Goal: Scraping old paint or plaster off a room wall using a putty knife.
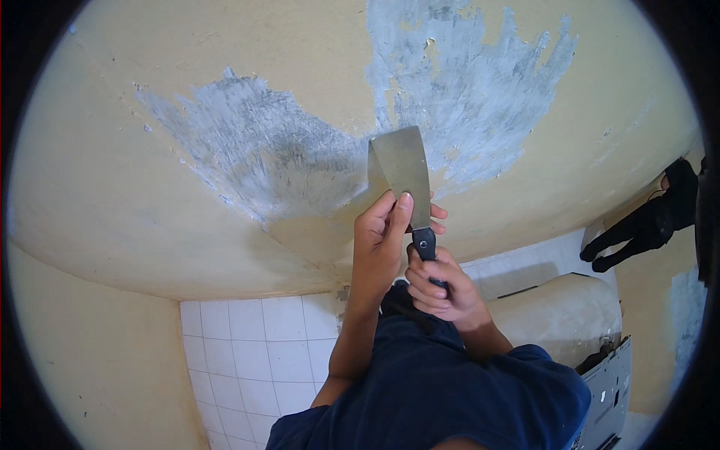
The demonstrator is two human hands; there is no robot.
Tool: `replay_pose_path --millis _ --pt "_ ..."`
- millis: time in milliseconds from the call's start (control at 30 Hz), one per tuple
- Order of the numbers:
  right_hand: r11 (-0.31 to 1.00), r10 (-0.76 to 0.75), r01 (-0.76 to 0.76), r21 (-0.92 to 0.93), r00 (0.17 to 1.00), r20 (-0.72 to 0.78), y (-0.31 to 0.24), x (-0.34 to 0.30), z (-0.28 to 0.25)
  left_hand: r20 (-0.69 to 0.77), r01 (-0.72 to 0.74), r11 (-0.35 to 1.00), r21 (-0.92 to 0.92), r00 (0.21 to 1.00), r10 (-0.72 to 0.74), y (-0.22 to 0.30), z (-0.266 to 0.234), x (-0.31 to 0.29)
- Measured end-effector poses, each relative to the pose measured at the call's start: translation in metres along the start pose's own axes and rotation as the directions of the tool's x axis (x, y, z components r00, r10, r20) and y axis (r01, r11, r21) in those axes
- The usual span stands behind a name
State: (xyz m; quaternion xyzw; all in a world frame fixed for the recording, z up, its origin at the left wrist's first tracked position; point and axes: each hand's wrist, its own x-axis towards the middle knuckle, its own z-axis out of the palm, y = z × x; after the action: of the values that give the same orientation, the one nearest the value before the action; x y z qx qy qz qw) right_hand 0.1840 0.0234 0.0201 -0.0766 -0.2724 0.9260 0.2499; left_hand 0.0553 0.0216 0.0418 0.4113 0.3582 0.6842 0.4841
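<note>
A scraper [405, 161] with a wide metal blade and a black handle is held up in front of the wall. My right hand [444, 289] wraps its fingers round the handle. Higher up, my left hand [384, 229] grips the blade, thumb on the front face and some fingertips showing past the far edge. Behind the blade, the yellowish painted wall [315, 67] has bare grey-white patches [480, 97] with ragged, flaking edges. The blade's broad end overlaps the gap between two patches; whether it touches the wall, I cannot tell.
White floor tiles [255, 345] lie below on the left, meeting a side wall [90, 352]. At the right are a large pale rounded object [562, 311] and a grey panel [607, 394]. Another person in dark clothes [645, 217] stands farther off at the right.
</note>
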Motion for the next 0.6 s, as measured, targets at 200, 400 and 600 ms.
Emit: replay_pose_path --millis 200,400,600 --pt "0.978 0.022 -0.017 0.21 1.0 -0.022 0.007 0.0 -0.004 -0.101 -0.023 0.997 0.074 0.994 0.03 -0.006 0.015 0.002" --pt "0.999 0.012 -0.007 0.041 0.993 -0.119 -0.001 0.002 0.004 -0.165 -0.069 0.991 0.111 0.983 0.087 -0.013 0.01 0.003" --pt "1.0 0.013 -0.016 -0.013 0.982 -0.189 -0.006 0.002 0.016 -0.145 -0.057 0.994 0.095 0.987 0.07 -0.012 0.006 0.006"
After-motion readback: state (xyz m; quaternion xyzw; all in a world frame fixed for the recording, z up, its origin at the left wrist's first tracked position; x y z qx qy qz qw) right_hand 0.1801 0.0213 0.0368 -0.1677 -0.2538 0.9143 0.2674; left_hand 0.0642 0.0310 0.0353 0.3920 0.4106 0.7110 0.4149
